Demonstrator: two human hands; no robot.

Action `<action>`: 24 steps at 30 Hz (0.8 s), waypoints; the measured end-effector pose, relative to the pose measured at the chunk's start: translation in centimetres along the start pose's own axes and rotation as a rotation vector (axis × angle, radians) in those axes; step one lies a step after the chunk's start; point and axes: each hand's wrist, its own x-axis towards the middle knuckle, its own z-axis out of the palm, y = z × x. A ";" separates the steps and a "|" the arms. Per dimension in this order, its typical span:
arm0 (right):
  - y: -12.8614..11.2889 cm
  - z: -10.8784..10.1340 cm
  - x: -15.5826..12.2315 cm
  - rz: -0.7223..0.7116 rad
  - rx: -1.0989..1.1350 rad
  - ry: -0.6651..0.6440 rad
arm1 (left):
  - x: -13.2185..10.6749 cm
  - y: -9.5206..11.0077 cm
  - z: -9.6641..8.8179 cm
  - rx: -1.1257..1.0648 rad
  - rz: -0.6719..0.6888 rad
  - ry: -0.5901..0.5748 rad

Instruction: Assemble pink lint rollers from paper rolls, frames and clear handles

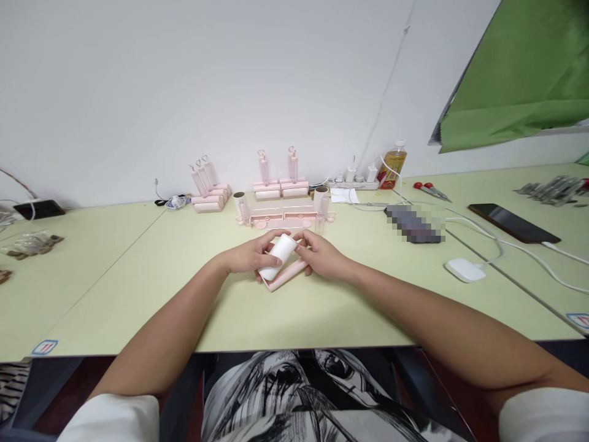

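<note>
Both my hands meet over the middle of the pale green table (138,270). My left hand (251,255) wraps around a white paper roll (278,255) that lies in a pink lint-roller frame (288,276). My right hand (322,255) grips the other end of the roll and the frame, fingers curled. Just behind my hands lie pink roller parts (283,216) with small clear tubes standing beside them.
Finished pink lint rollers stand in stacks (210,195) (280,187) at the wall. A power strip (352,182), a drink bottle (393,162), red scissors (430,190), a phone (513,222) and a white charger puck (464,270) lie to the right. Bagged parts (30,244) sit far left.
</note>
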 end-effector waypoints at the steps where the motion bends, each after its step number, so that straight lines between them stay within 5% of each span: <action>1: -0.1 0.2 0.0 0.032 0.057 0.006 | 0.1 -0.1 0.1 0.010 0.013 0.004; 7: -0.7 0.4 0.1 0.074 0.163 0.058 | 0.5 -0.1 0.4 0.143 0.101 0.065; 15: -0.1 0.1 0.1 -0.309 0.098 0.139 | 0.6 -0.4 0.5 0.203 0.195 0.165; 19: -0.3 0.0 -0.1 -0.367 0.037 0.216 | 1.0 -0.6 1.4 0.303 0.327 0.245; 24: -0.7 0.0 -0.4 -0.326 0.062 0.228 | 1.0 -0.7 1.7 0.360 0.309 0.270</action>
